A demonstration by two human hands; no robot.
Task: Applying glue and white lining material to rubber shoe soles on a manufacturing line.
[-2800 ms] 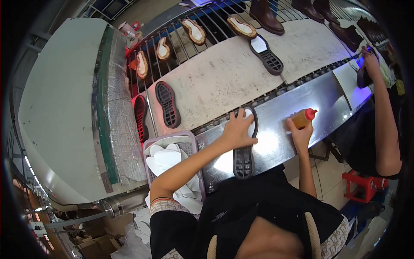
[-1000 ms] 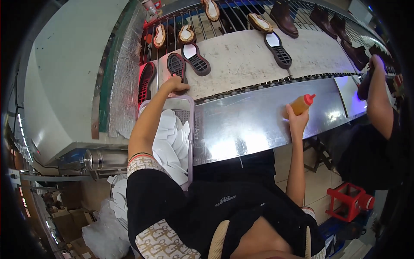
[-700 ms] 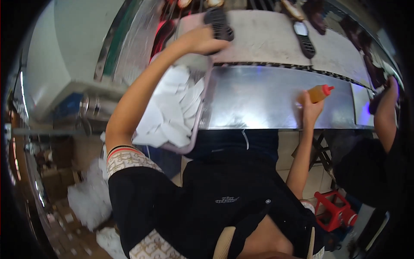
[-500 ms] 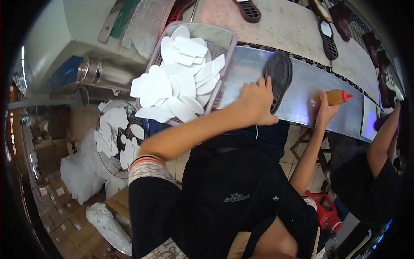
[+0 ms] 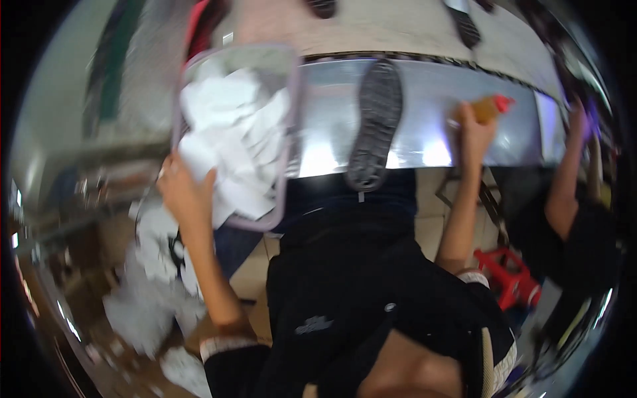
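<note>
A dark shoe sole (image 5: 375,123) lies lengthwise on the metal ledge, its near end jutting past the front edge. My left hand (image 5: 186,192) is at the near left corner of a pale plastic basket (image 5: 290,132), thumb apart from the fingers, next to the white insole-shaped pieces (image 5: 225,106) heaped inside. Nothing shows in that hand, though motion blurs it a little. Over the right part of the ledge, my right hand (image 5: 475,136) is closed around a squeeze bottle (image 5: 486,109) with amber contents and a red cap, tipped toward the right.
Beyond the metal ledge (image 5: 318,142) runs a pale conveyor (image 5: 391,30) carrying more soles. At the right a co-worker's arm (image 5: 564,192) reaches toward the line. A red plastic stool (image 5: 507,275) stands on the floor there. More white pieces (image 5: 156,239) lie low at the left.
My left hand has let go of the sole and moved left to the basket. The sole stays on the ledge. My right hand still holds the bottle. The whole view has shifted.
</note>
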